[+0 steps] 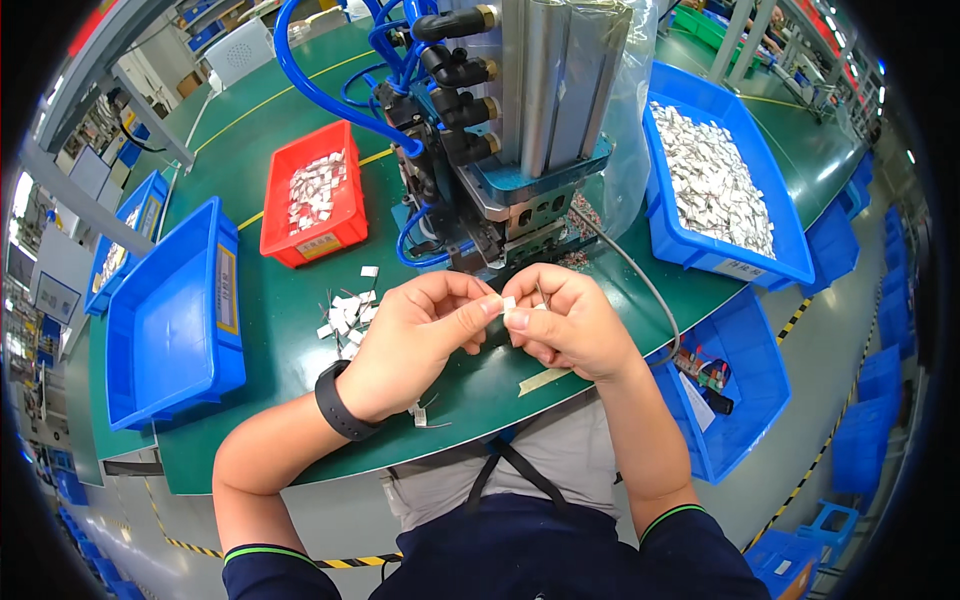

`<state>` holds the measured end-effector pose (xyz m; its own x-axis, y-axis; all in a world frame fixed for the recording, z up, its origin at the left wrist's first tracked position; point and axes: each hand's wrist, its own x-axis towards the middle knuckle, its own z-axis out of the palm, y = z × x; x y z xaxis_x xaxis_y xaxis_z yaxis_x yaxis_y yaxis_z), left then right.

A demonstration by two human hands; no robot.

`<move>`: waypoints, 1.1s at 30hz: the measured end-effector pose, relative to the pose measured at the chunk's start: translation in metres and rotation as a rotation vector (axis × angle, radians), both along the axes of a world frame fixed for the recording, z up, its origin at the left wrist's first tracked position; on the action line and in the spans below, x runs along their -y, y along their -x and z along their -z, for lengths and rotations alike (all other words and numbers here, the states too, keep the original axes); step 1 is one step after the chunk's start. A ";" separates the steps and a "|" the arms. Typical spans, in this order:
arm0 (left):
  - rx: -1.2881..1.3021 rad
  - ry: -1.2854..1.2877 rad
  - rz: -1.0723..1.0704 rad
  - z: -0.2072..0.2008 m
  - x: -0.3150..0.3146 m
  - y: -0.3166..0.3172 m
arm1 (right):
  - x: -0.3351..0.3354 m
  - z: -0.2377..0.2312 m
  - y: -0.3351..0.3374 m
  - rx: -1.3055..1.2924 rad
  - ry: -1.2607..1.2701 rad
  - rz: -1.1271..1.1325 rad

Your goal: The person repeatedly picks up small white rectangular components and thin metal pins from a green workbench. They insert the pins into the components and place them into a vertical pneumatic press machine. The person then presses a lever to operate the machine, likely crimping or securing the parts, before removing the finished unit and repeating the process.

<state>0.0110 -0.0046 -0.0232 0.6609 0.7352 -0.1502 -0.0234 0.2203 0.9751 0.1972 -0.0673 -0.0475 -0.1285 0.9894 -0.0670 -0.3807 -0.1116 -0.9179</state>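
Left hand, right hand both pinching one small white piece near machine; piece apparently mid-handling. Loose white pieces on table likely remaining. Red bin part-filled, blue bin at right heaped; which are finished, cannot tell.

At centre, bare fingertips partly covered the small white rectangular piece, its details too small to tell; the top edge cut off the silver metal machine and glossy blue tubes.
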 end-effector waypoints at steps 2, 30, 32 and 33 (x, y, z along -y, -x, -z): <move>0.038 0.072 -0.015 0.001 0.001 0.000 | -0.001 0.001 0.002 0.053 0.002 -0.005; -0.188 -0.534 0.489 0.015 0.046 0.011 | -0.016 -0.012 -0.022 0.071 0.093 0.318; -0.180 -0.541 0.486 0.015 0.046 0.011 | -0.017 -0.011 -0.022 0.070 0.093 0.326; -0.176 -0.546 0.485 0.016 0.046 0.011 | -0.017 -0.011 -0.022 0.064 0.093 0.323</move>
